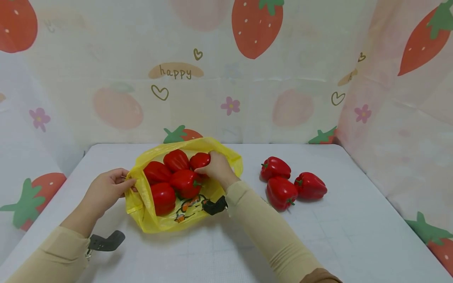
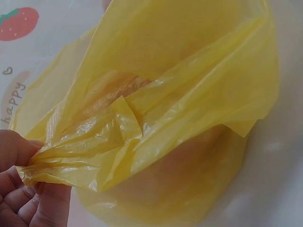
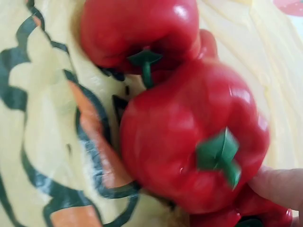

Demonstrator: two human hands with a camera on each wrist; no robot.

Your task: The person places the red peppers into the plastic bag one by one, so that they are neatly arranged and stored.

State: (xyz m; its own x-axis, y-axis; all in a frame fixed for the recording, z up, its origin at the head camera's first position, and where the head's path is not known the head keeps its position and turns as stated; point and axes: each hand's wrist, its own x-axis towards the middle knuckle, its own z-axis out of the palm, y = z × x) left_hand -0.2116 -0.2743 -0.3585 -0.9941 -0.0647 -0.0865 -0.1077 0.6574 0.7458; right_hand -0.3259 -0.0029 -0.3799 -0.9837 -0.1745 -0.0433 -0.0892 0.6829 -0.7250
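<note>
The left hand (image 1: pixel 106 190) pinched the near-left rim of the yellow plastic bag (image 1: pixel 141 200) between thumb and fingers. Inside the bag, the right hand (image 1: pixel 218 169) gripped a red bell pepper (image 1: pixel 199 160), which sat between the thumb in front and the fingers, their tips hidden behind it. Just beside that thumb lay a pepper with a green stem (image 1: pixel 184 182), one of four others in the bag. Three loose bell peppers (image 1: pixel 281 192) rested on the white table (image 1: pixel 354 232), well right of both hands.
</note>
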